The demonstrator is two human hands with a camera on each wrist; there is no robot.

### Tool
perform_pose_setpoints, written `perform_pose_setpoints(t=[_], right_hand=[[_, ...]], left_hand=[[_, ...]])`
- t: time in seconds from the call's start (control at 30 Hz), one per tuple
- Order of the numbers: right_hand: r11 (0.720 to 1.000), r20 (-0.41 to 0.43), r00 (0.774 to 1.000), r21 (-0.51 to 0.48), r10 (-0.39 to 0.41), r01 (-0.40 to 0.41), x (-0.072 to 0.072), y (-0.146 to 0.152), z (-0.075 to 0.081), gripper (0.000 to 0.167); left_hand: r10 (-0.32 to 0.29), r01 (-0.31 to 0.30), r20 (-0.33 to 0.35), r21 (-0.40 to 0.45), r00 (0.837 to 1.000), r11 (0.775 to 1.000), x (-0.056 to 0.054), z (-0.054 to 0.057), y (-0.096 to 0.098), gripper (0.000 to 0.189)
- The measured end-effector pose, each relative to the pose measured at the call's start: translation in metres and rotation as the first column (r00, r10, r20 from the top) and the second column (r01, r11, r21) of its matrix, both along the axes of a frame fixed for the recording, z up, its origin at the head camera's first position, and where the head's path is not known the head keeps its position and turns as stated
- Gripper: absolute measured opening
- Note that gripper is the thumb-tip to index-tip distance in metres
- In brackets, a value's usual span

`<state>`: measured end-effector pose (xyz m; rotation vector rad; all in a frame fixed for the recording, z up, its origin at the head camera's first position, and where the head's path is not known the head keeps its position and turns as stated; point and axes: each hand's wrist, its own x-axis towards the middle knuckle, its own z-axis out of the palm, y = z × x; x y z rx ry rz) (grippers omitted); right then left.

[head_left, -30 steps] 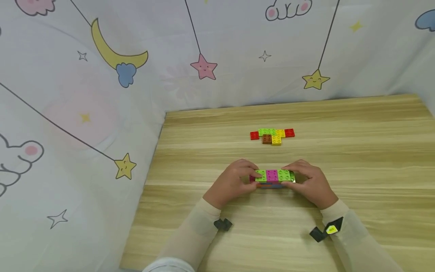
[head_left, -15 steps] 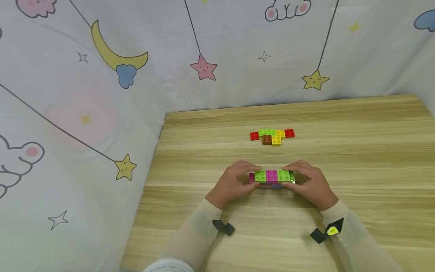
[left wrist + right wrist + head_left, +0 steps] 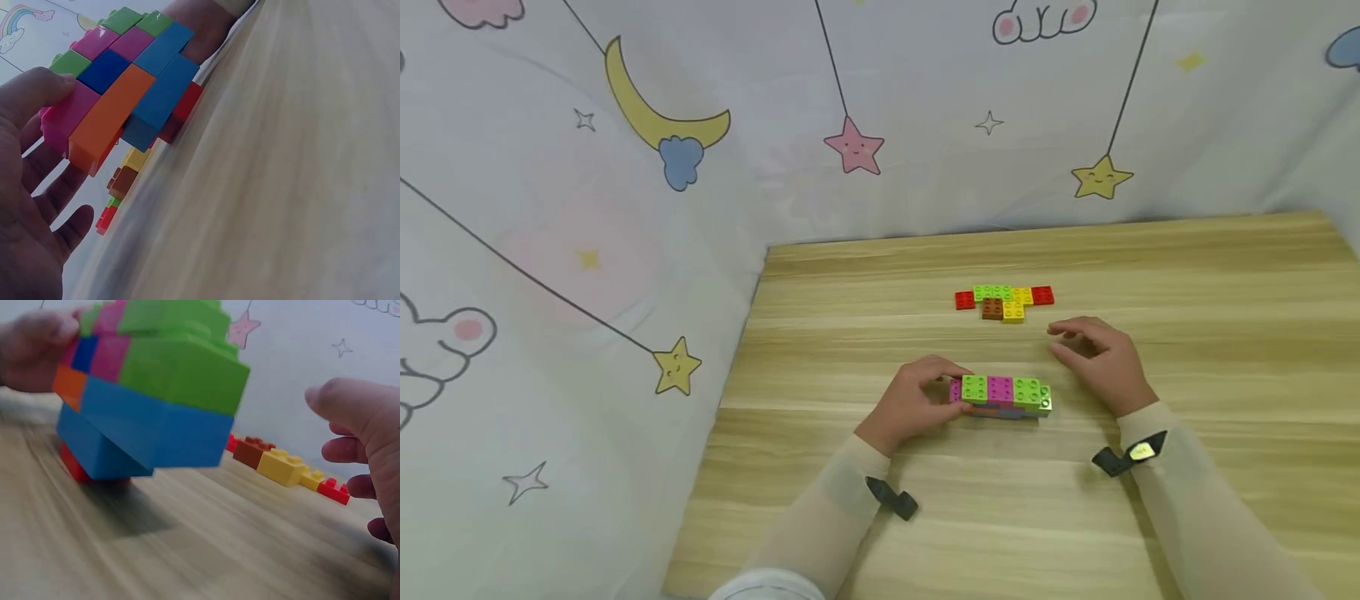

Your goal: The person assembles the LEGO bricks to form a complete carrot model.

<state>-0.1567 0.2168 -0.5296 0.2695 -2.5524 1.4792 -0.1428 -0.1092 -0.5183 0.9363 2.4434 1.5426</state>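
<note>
A stepped stack of toy building bricks (image 3: 1001, 389) stands on the wooden table, topped by green, pink and green bricks. Below, the left wrist view shows pink, dark blue, orange and blue bricks (image 3: 159, 94) widening above a small red brick (image 3: 181, 112) at the foot. My left hand (image 3: 913, 404) holds the stack's left end, thumb on the near side and fingers behind. My right hand (image 3: 1108, 367) is off the stack, to its right and slightly farther back, fingers loosely bent around nothing. In the right wrist view a gap separates that hand (image 3: 369, 437) from the stack's green end.
Behind the stack lies a flat group of loose bricks: red bricks (image 3: 1042, 295) at both ends, green bricks (image 3: 992, 292), yellow bricks (image 3: 1013, 312) and a brown brick (image 3: 992, 308). A patterned white curtain (image 3: 925, 200) hangs along the table's back and left edges.
My right hand has let go of the stack's right end and moved right and away, toward the loose bricks. My left hand stays on the left end; its index finger has left the top.
</note>
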Motion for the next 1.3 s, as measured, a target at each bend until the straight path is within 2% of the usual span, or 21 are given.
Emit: perform_pose_setpoints(t=[0.1,0.3,0.43,0.57,0.77,1.0,1.17,1.23,1.3], right_hand=[[0.998,0.004,1.000,0.069,0.011,-0.011,-0.018,0.000,-0.004,0.030],[0.978,-0.019,0.995,0.188,0.093,-0.088,-0.050,-0.010,-0.009,0.042],[0.950,-0.109,0.982,0.290,0.153,-0.116,-0.062,-0.017,-0.011,0.046],[0.935,-0.174,0.969,0.336,0.177,-0.110,-0.068,-0.022,-0.010,0.048],[0.929,-0.180,0.971,0.360,0.158,-0.085,-0.072,-0.025,-0.012,0.039],[0.939,-0.178,0.969,0.329,0.169,-0.103,-0.073,-0.026,-0.010,0.037],[0.971,-0.064,0.995,0.231,0.076,-0.060,-0.056,-0.021,0.002,0.038],[0.984,-0.046,0.999,0.176,0.027,-0.018,-0.045,-0.019,0.008,0.037],[0.993,-0.067,0.998,0.119,-0.001,0.010,-0.034,-0.018,0.014,0.037]], left_hand=[[0.003,-0.003,0.004,0.012,1.000,1.000,-0.001,-0.001,0.000,0.037],[0.009,-0.010,0.019,0.032,1.000,0.999,-0.002,-0.002,-0.002,0.036],[0.008,-0.009,0.021,0.041,1.000,0.999,0.000,-0.002,-0.002,0.036],[0.004,-0.005,0.007,0.040,1.000,0.999,0.000,-0.002,-0.002,0.036],[-0.002,0.002,-0.004,0.044,1.000,0.999,-0.002,-0.003,-0.001,0.037],[0.008,-0.008,-0.005,0.047,1.000,0.999,-0.002,-0.004,-0.003,0.037],[0.026,-0.026,0.000,0.041,1.000,0.999,-0.002,-0.003,-0.003,0.036],[0.030,-0.030,0.000,0.043,1.000,0.999,-0.002,-0.003,-0.003,0.036],[0.032,-0.032,-0.007,0.046,0.999,0.998,-0.002,-0.003,-0.004,0.036]])
